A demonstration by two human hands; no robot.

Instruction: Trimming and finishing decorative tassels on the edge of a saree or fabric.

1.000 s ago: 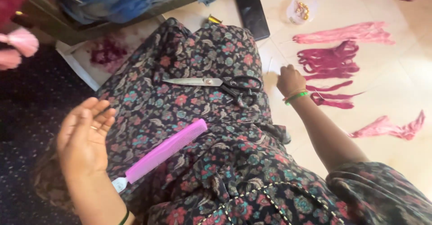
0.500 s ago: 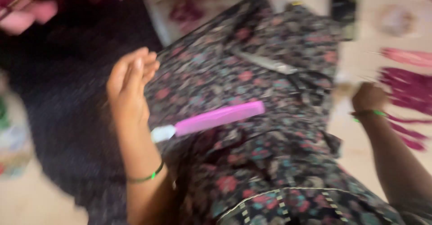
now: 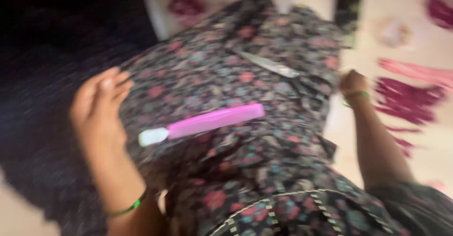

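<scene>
Pink comb (image 3: 203, 124) lies mid-frame on the floral cloth (image 3: 212, 75), just beside the left hand (image 3: 99, 111), fingers spread open; right hand (image 3: 354, 82), centre right, looks closed, its grip blurred.

Pale floor (image 3: 439, 151), magenta strands (image 3: 408, 99), phone (image 3: 348, 10)

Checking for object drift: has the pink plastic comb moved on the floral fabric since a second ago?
No. The pink plastic comb lies on the same part of the floral fabric, below the metal scissors; only the camera view shifted.

Left hand (image 3: 101, 111) open — right hand (image 3: 354, 82) curled
</scene>
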